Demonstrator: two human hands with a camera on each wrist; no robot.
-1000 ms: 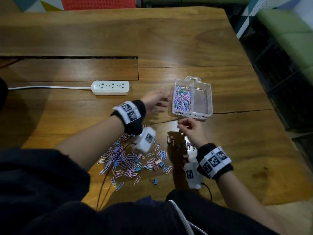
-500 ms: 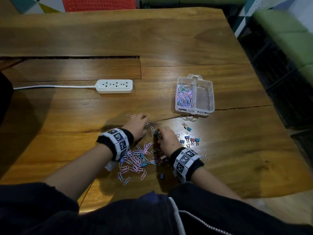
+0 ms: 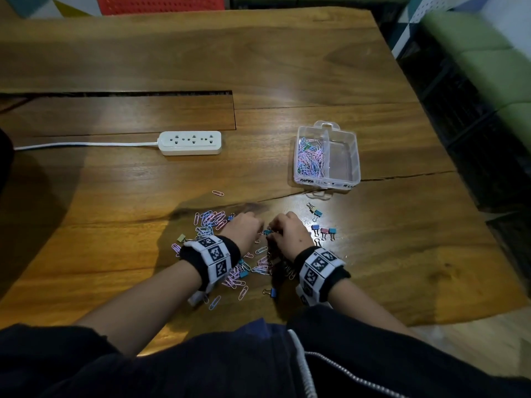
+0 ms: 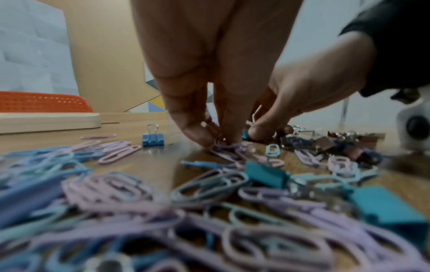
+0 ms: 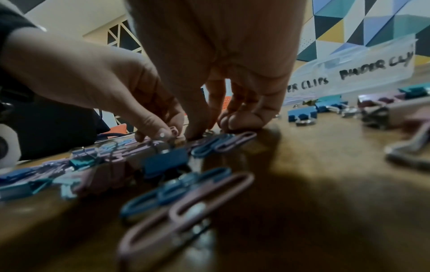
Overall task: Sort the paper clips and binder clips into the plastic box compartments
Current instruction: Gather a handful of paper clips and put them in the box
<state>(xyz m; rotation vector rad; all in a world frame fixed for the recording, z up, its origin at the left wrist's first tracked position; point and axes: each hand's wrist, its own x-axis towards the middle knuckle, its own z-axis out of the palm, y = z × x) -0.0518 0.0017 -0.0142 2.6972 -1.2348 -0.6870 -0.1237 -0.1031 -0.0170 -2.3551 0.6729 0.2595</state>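
Observation:
Pastel paper clips [image 3: 211,219] lie scattered on the wooden table [image 3: 115,196] around and under both wrists. My left hand [image 3: 250,225] is curled fingers-down; in the left wrist view it [image 4: 218,139] pinches purple paper clips [image 4: 229,147]. My right hand [image 3: 280,226] is right beside it and pinches a teal binder clip [image 3: 267,231], whose wire handle [image 4: 255,114] sticks up. The clear plastic box [image 3: 356,156] stands farther back on the right. Its left compartment holds paper clips [image 3: 310,159]; the right one looks bare.
Several binder clips [image 3: 324,231] lie right of my right hand, two more [image 3: 314,211] nearer the box. One blue binder clip [image 3: 273,292] lies near my body. A white power strip [image 3: 191,142] sits back left. The box front reads "BINDER CLIPS" [image 5: 374,68].
Both hands came back from the box to the pile a second ago. Since half a second ago they have closed in on each other and now work fingertip to fingertip.

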